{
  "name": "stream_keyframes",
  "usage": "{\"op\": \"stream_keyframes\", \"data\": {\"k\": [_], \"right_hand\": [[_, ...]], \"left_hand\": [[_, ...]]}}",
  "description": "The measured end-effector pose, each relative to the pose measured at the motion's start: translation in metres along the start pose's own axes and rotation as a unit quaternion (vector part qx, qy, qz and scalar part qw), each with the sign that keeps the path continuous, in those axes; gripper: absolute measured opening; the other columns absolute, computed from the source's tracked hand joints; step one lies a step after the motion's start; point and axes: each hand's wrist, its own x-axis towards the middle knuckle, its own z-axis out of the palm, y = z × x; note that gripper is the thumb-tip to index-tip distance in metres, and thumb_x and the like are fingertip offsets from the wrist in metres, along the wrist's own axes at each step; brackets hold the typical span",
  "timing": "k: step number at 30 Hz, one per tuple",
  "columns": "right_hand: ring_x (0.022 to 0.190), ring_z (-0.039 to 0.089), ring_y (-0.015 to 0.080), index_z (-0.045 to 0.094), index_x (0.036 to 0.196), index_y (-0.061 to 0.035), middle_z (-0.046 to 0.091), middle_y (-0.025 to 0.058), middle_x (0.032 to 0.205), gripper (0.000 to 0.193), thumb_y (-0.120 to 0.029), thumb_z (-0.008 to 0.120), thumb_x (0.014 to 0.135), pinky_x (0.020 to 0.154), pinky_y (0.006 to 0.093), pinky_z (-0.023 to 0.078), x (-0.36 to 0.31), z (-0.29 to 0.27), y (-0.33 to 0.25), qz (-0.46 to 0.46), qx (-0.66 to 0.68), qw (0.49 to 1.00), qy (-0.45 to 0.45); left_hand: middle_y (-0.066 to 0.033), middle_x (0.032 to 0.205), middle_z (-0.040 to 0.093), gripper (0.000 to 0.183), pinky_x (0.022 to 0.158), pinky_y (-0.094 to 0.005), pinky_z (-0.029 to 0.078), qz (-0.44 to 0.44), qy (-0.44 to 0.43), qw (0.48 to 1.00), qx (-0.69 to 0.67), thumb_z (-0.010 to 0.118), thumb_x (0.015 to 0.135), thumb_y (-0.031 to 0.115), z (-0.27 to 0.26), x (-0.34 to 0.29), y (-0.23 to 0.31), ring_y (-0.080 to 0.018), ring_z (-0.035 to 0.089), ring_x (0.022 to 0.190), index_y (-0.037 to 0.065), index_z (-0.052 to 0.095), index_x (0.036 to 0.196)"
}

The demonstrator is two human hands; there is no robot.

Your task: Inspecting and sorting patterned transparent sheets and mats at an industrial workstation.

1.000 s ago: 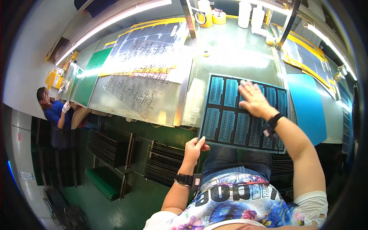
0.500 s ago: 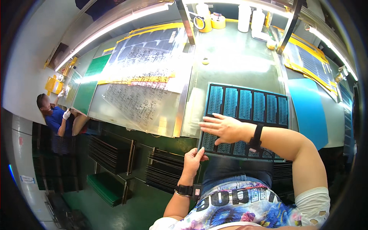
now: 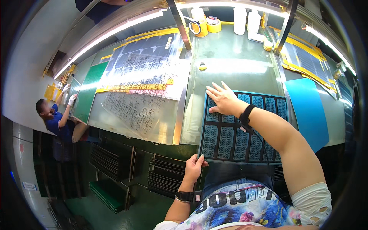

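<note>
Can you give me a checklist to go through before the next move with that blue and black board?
1. Left grip holding the circuit board panel: ok, thumb and fingers pinch its near left corner.
2. Right grip pressing on the panel: cannot tell; it is spread over the far left part, but pressure doesn't show.
3. Panel fully on the workbench: not ok, its near edge juts past the bench's near edge.
4. Yellow tape roll out of the way: ok, it is at the bench's far end.
5. Co-worker away from the panel: ok, far off to the left.
6. Panel's underside clean: cannot tell, it's hidden.
</note>
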Motion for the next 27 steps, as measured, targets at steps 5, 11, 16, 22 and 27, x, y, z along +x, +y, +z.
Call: {"op": "stream_keyframes", "data": {"k": [5, 11, 16, 22, 27], "right_hand": [[0.14, 0.018, 0.0374, 0.037, 0.14, -0.0069, 0.029, 0.0156, 0.148, 0.078, -0.049, 0.063, 0.08, 0.111, 0.0537, 0.02, -0.035, -0.001, 0.012, -0.026, -0.025, 0.999, 0.003], [0.105, 0.055, 0.0303, 0.061, 0.105, -0.0033, 0.059, 0.0131, 0.107, 0.038, -0.022, 0.073, 0.074, 0.091, 0.0392, 0.044, -0.205, -0.034, 0.016, 0.045, 0.147, 0.984, 0.089], [0.061, 0.06, 0.0214, 0.056, 0.073, 0.0011, 0.061, 0.0128, 0.068, 0.023, -0.018, 0.061, 0.086, 0.055, 0.0338, 0.044, -0.366, -0.01, 0.005, 0.449, 0.336, 0.816, 0.14], [0.074, 0.061, 0.0094, 0.056, 0.112, -0.0018, 0.066, 0.0057, 0.092, 0.027, -0.022, 0.055, 0.094, 0.062, 0.023, 0.05, -0.368, 0.034, -0.006, 0.38, 0.853, 0.332, 0.129], [0.089, 0.063, 0.0145, 0.055, 0.117, 0.001, 0.065, 0.0082, 0.103, 0.031, -0.012, 0.059, 0.09, 0.073, 0.0288, 0.052, -0.354, -0.001, 0.007, 0.303, 0.783, 0.534, 0.1]], "left_hand": [[-0.0018, 0.066, 0.062, 0.022, 0.058, -0.0229, 0.046, 0.001, 0.047, 0.999, 0.003, 0.057, 0.094, 0.016, 0.017, 0.001, 0.002, -0.0084, 0.056, 0.058, 0.006, 0.056, 0.075], [-0.0064, 0.073, 0.066, 0.045, 0.065, -0.0269, 0.049, 0.03, 0.131, 0.982, -0.133, 0.041, 0.099, 0.042, 0.0, 0.001, -0.006, -0.0154, 0.063, 0.066, 0.006, 0.061, 0.08], [-0.0055, 0.076, 0.066, 0.035, 0.065, -0.0268, 0.05, 0.028, 0.086, 0.992, -0.085, 0.049, 0.097, 0.035, 0.002, 0.005, 0.006, -0.0143, 0.063, 0.068, 0.005, 0.061, 0.084], [-0.002, 0.078, 0.064, 0.017, 0.063, -0.0262, 0.05, 0.01, 0.092, 0.991, -0.099, 0.055, 0.094, 0.022, 0.006, 0.019, 0.011, -0.0114, 0.06, 0.065, 0.006, 0.061, 0.09], [-0.0014, 0.076, 0.064, 0.017, 0.063, -0.0294, 0.051, -0.038, 0.097, 0.988, -0.113, 0.055, 0.095, 0.023, -0.004, 0.02, 0.022, -0.0141, 0.061, 0.065, 0.008, 0.06, 0.089]]}}
